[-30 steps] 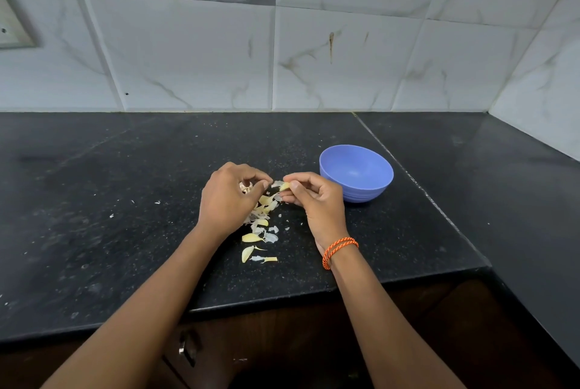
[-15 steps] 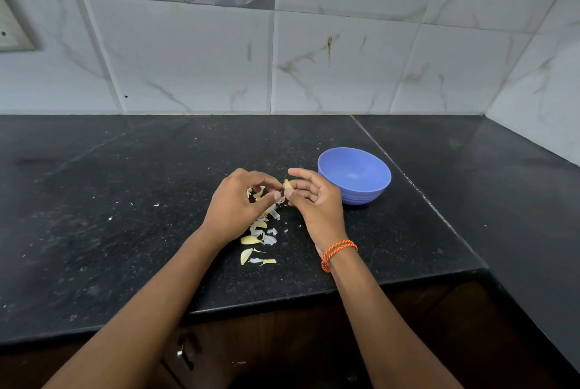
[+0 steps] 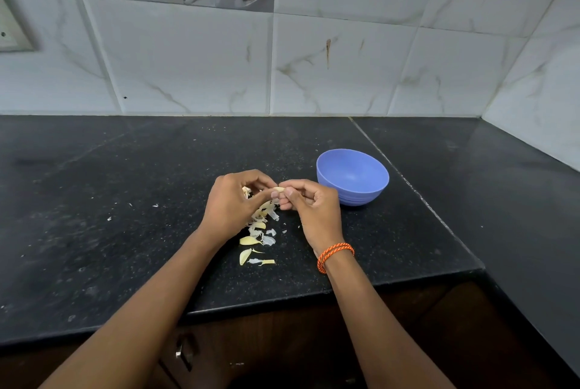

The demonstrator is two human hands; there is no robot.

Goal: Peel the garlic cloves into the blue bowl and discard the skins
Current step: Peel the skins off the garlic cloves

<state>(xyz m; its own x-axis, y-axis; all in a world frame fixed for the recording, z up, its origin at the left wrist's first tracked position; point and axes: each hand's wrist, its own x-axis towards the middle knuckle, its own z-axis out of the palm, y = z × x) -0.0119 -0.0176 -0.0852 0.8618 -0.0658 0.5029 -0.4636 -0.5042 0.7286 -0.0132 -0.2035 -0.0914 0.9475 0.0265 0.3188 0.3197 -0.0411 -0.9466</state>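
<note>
Both hands meet just left of the bowl (image 3: 352, 176): the right hand (image 3: 309, 205) pinches a clove (image 3: 278, 189), and the left hand (image 3: 233, 202) picks at its skin. A slippery clove could squirt onto the table (image 3: 94, 200) among the skins (image 3: 259, 233), missing the bowl.

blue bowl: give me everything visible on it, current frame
The blue bowl is a round, periwinkle-blue bowl, apparently matte plastic, with faint ridges ringing its lower outer wall. It stands upright on the black countertop, beside a seam in the slab, to the right of the hands. The inside that shows looks empty, with no cloves or skins in it. Nothing touches it but the counter; the right hand sits close by, apart from it.
</note>
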